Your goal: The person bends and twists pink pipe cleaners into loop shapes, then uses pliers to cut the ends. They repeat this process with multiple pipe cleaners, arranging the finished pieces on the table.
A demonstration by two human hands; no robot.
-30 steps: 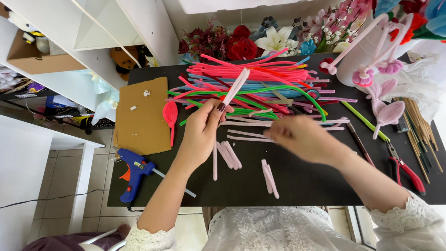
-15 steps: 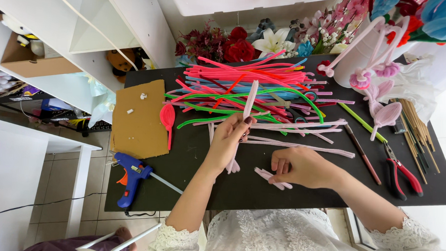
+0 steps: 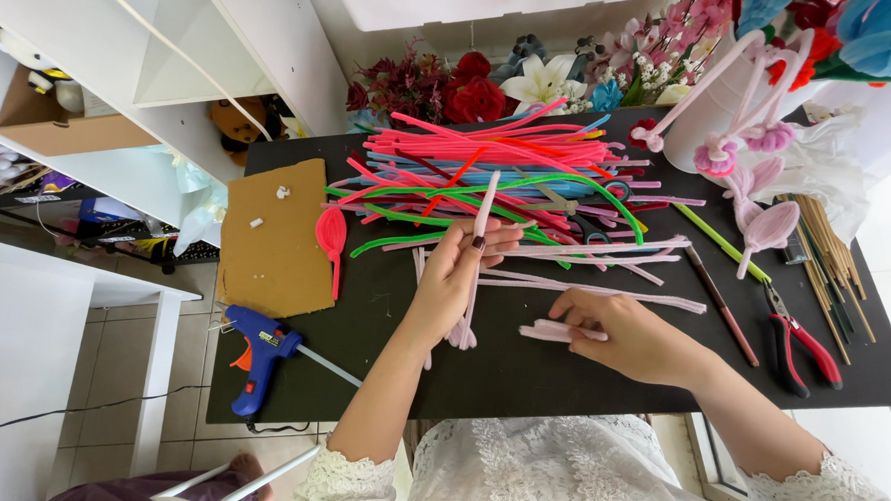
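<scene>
Since earlier: right hand (image 3: pixel 630 336) moved onto short pale pink pieces (image 3: pixel 560 332) on black table (image 3: pixel 520 369) | left hand (image 3: pixel 462 271) pinching pale pink pipe cleaner (image 3: pixel 480 244) upright — closed grip | right fingertips pinched on pieces — align ends first

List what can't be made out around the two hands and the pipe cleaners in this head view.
- How many short pink pieces lie under the right hand: its fingers cover them.
- The lower ends of the pink stems in the left hand: palm and wrist hide them.
- Scissors in the pile of pipe cleaners: mostly buried.
- White vase: top cut by the frame edge.
</scene>
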